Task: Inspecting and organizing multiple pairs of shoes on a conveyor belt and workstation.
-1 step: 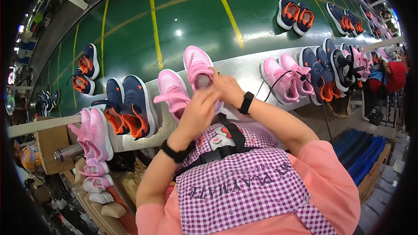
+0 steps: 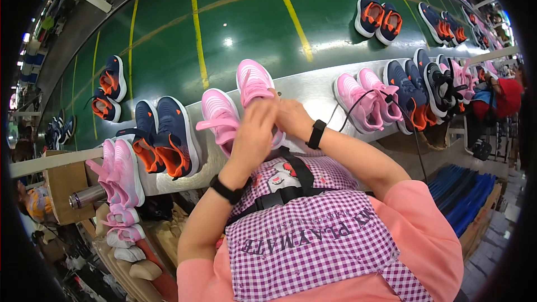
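Observation:
A pink sneaker with white stripes (image 2: 253,76) rests upright in front of me, toe pointing away, with both my hands at its opening. My right hand (image 2: 292,117) grips its right side near the collar. Across the opening lies my left hand (image 2: 254,131), fingers bent together at the tongue and hiding most of the inside. Close on the left stands a matching pink sneaker (image 2: 217,106), its strap hanging loose to the left. Both shoes are on the metal ledge (image 2: 306,86) beside the green belt (image 2: 240,22).
Navy-and-orange sneakers (image 2: 174,128) and a pink pair (image 2: 120,170) stand at left. To the right are another pink pair (image 2: 366,100) with a black cord (image 2: 351,109) over it and several dark shoes (image 2: 411,86). More navy shoes (image 2: 379,19) sit on the belt.
My left hand has shifted slightly up and over the sneaker's opening, covering more of it. The right hand stays at the shoe's side.

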A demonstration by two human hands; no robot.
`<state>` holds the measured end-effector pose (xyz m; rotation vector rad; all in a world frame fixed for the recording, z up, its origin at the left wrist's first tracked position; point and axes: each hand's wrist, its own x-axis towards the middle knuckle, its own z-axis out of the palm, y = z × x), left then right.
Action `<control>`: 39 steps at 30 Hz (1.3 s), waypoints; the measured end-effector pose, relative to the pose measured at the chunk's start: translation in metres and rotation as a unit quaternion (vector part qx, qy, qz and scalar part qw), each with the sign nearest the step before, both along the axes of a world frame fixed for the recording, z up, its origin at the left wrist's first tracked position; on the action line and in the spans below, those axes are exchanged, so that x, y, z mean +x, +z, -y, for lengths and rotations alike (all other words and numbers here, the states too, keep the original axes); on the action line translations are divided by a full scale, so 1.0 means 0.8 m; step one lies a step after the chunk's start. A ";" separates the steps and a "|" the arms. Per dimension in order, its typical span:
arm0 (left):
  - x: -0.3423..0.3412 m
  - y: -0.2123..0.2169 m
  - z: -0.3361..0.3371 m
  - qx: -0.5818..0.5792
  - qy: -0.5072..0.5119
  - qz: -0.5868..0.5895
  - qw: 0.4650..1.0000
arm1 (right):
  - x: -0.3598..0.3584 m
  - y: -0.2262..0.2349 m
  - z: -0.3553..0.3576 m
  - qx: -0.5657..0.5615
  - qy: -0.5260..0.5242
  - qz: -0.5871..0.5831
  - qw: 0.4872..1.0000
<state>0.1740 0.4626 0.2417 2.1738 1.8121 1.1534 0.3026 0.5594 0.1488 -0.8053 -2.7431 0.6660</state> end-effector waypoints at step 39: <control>0.000 -0.019 0.031 -0.071 0.005 -0.180 0.981 | 0.030 0.075 -0.006 -0.213 0.037 0.051 0.975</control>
